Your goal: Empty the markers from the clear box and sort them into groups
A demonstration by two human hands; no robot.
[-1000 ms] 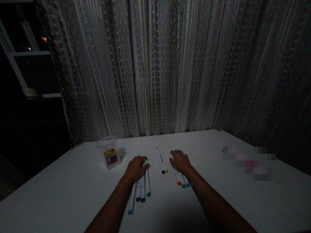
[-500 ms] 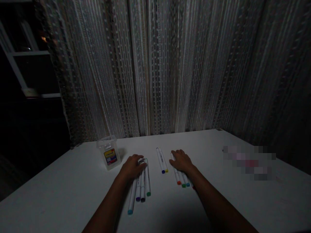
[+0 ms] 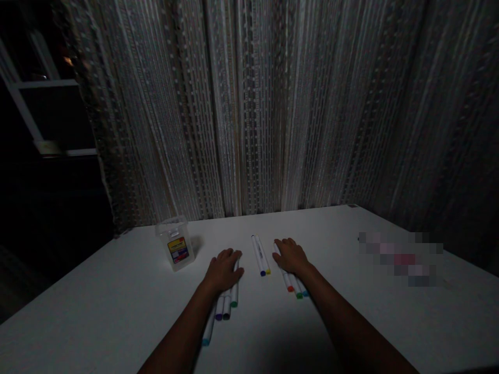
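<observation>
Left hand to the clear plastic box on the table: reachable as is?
Probably yes. The left hand lies flat on markers; bare table separates it from the clear plastic box, nothing between.

Two bare forearms and hands

Left hand and right hand ungloved; no sleeves, rings or watch visible; forearms uncovered.

Single head view, looking forward and down from close; table below, curtain beyond.
</observation>
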